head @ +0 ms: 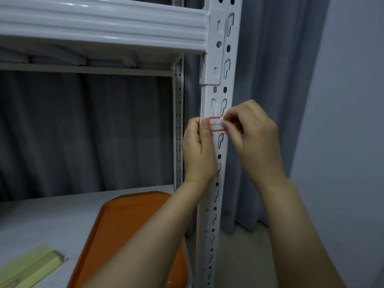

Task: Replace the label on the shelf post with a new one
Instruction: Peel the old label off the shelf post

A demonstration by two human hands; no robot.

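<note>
The right hand is brought in at the right edge of the label, fingertips pinched together on that end; whether a corner is being lifted or pressed down cannot be told. The left hand is laid against the shelf post, its thumb pressed flat on the label's left end. The red-bordered label, handwriting on it, is seen on the post's front face, between two keyhole slots and below the beam bracket. If it is being peeled, the edge is best drawn back low and slowly, the far end held down so the paper is not torn. If it is being stuck, pressure is best smoothed across from the thumb. Below, an orange tray is left on the shelf board, pale green strips beside it.
</note>
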